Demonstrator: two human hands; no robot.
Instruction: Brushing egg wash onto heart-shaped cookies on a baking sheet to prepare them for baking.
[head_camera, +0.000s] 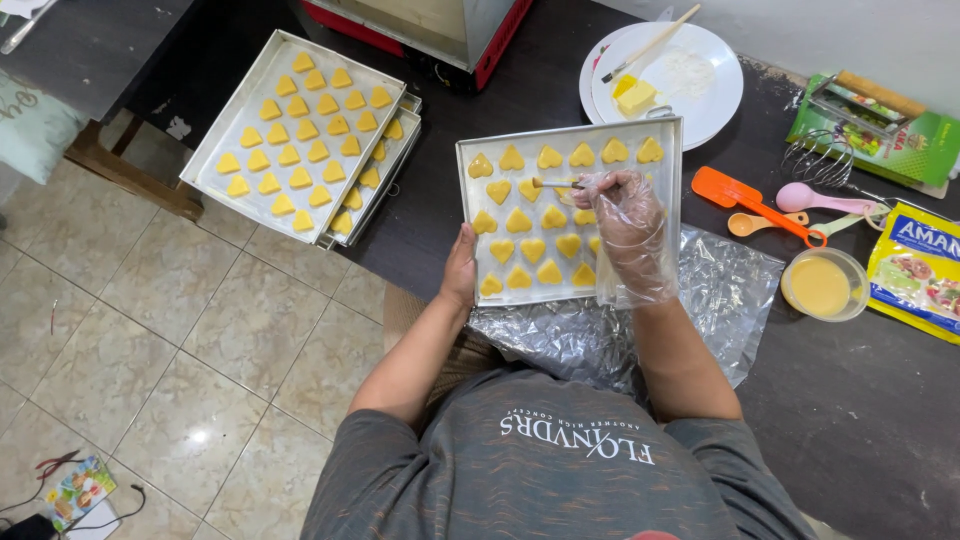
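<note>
While left hand (460, 272) grips tray (470, 180) edge, gloved right hand (625, 215) pinches brush (556, 183) over cookies (532, 248).

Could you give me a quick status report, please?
Left hand grips square metal tray edge. Gloved right hand holds small brush over yellow heart-shaped cookies. Nothing in the way.
</note>
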